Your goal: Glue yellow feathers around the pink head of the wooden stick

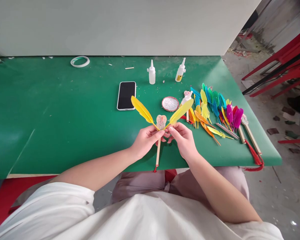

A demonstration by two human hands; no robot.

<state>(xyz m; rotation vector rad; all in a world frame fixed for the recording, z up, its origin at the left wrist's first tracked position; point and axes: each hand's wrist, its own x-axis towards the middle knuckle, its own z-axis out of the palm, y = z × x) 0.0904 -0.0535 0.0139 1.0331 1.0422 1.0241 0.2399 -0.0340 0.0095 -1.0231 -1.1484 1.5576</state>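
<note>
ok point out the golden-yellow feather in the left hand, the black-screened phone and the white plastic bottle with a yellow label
golden-yellow feather (142,109): head view, middle of the vane
black-screened phone (126,95): head view, middle of the screen
yellow-labelled white plastic bottle (180,72): head view, upper body

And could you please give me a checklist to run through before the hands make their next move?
1. Left hand gripping near the base of the deeper yellow feather: ok.
2. Right hand gripping near the base of the paler yellow feather: ok.
3. Heart-shaped head between both feathers: ok.
4. Feather bases fixed to the stick: cannot tell, fingers cover them.
5. Loose feathers separated by colour: not ok, colours overlap.
</note>
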